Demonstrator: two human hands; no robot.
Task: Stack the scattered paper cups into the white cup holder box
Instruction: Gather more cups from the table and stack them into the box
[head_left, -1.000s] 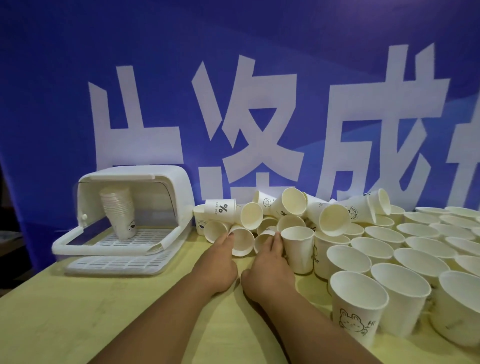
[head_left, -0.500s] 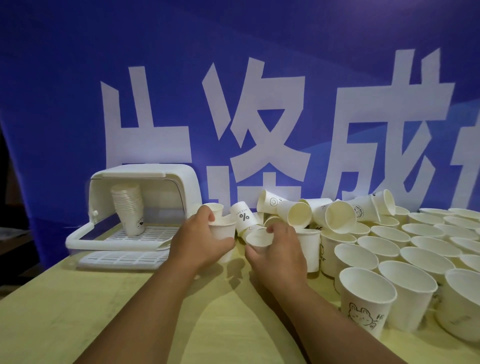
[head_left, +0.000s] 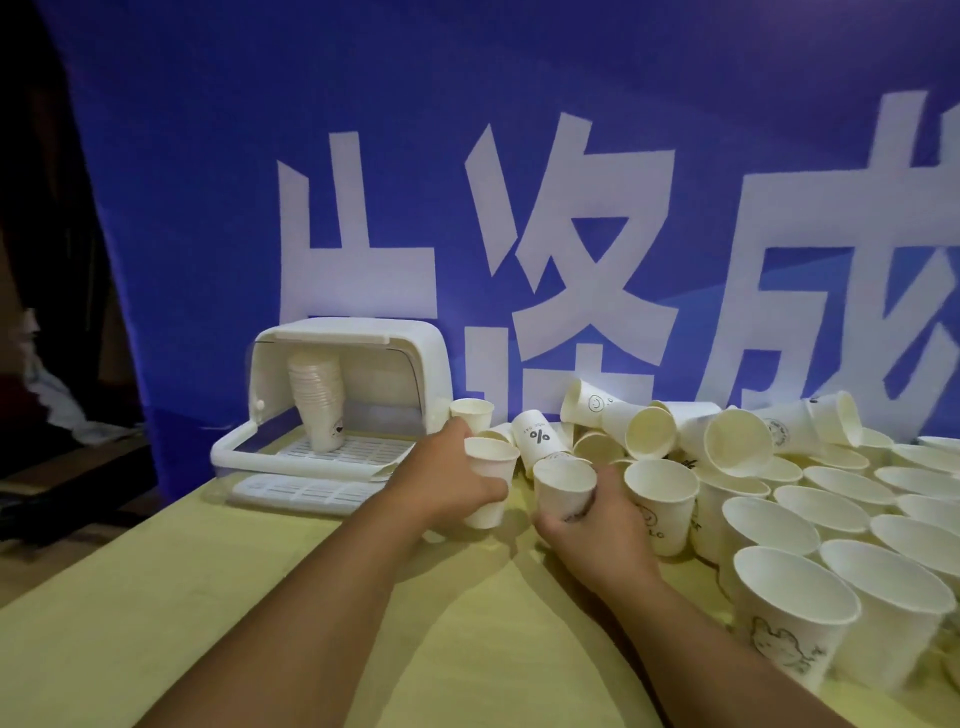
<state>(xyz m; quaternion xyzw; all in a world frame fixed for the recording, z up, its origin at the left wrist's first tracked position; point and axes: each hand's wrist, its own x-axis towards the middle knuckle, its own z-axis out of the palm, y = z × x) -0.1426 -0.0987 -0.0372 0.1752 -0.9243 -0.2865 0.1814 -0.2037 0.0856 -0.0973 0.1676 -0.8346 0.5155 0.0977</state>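
Each hand holds one upright paper cup: left hand (head_left: 447, 480) grips a cup (head_left: 489, 480), right hand (head_left: 597, 519) another cup (head_left: 563, 486), near the white box (head_left: 410, 364)

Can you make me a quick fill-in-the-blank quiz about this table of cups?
The left hand and right hand each hold one paper ____. The stack of cups stands inside the white ____. The banner behind the table is ____ with white characters.
Missing: cup; cup holder box; blue.
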